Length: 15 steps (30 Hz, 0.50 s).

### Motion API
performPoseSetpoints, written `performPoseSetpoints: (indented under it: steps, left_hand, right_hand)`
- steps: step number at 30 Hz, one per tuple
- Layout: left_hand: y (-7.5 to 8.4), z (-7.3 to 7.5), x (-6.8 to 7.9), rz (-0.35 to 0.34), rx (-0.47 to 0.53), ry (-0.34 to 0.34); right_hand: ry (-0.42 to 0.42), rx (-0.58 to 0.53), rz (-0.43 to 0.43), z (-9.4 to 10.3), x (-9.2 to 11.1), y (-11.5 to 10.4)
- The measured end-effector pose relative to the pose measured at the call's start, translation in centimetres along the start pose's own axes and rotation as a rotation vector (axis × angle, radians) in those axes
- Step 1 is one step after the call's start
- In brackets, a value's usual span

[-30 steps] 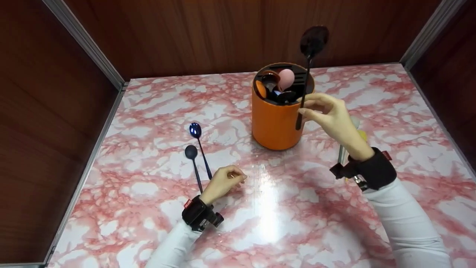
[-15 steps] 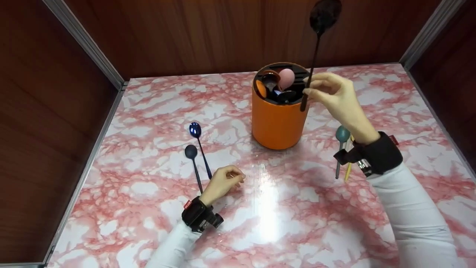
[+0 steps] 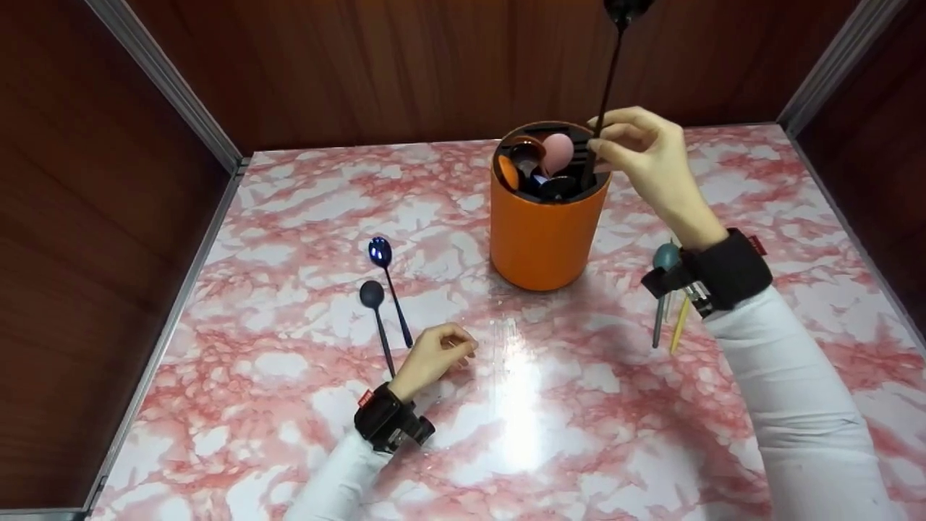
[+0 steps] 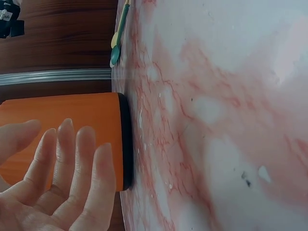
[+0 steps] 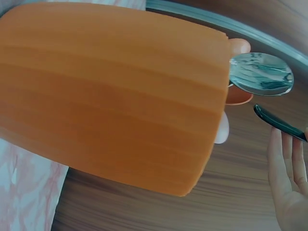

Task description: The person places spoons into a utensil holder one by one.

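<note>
Between thumb and fingers, my right hand (image 3: pixel 647 152) pinches the handle of a long black spoon (image 3: pixel 612 72). Its bowl points up, partly cut off by the head view's top edge. The handle's lower end is over the right side of the orange utensil holder's (image 3: pixel 542 242) opening; in the right wrist view the handle tip (image 5: pixel 269 118) is apart from the holder's rim. Several spoons stand in the holder, a pink one (image 3: pixel 557 153) among them. My left hand (image 3: pixel 432 354) is relaxed and holds nothing, near a black spoon (image 3: pixel 372 295) and a shiny blue spoon (image 3: pixel 380 252).
Right of the holder, a teal spoon (image 3: pixel 665 257) and a yellow-handled utensil (image 3: pixel 678 325) lie on the marbled table (image 3: pixel 289 434), partly hidden by the right wrist strap. Dark wood panels (image 3: pixel 405 72) enclose the back and both sides.
My right hand has risen with the black spoon, bringing the handle's lower end from in front of the holder up to its opening. My left hand has stayed in place.
</note>
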<state>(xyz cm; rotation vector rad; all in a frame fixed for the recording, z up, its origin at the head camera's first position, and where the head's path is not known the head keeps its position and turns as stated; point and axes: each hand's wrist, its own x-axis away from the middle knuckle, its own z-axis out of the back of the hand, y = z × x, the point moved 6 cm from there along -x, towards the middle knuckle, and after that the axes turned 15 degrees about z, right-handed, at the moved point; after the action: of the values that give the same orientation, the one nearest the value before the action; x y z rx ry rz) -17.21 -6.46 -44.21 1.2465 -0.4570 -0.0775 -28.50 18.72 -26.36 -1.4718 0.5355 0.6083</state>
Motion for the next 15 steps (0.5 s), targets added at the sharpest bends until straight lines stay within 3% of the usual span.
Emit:
performPoseSetpoints:
  steps: [11, 15]
  left_hand:
    - [-0.4, -0.1, 0.0, 0.003, -0.018, 0.013]
    - [-0.5, -0.1, 0.1, 0.019, -0.003, 0.018]
  right_hand:
    - [0.018, -0.036, -0.043, -0.3, 0.2, 1.9]
    - [0.017, 0.001, -0.038, -0.4, 0.4, 2.1]
